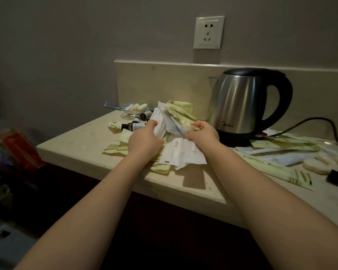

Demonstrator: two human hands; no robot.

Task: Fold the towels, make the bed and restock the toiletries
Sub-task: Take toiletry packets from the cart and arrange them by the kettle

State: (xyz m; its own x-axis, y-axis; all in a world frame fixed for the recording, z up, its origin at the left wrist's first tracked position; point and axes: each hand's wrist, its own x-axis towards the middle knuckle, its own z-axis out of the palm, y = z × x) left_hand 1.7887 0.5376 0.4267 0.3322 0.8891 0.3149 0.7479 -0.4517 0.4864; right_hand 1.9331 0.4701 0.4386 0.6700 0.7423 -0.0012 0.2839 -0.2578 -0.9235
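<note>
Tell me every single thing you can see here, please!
toiletry packets: many, white and pale green, a bundle held in both grips, more spread over the counter
small bottles: at least three, dark with labels, left of the bundle
glass dish: one, clear, back left corner, small pale pieces inside
round soaps: at least two, pale, far right of the counter
kettle: one, steel with black handle, on its base at the back
power cord: one, black, running right from the kettle
wall socket: one, white, above the counter
counter: one, beige stone, under everything
box: one, red, low left, blurry
left grip: one, bare, pinching the bundle's left side
right grip: one, bare, holding the bundle's right side
</note>
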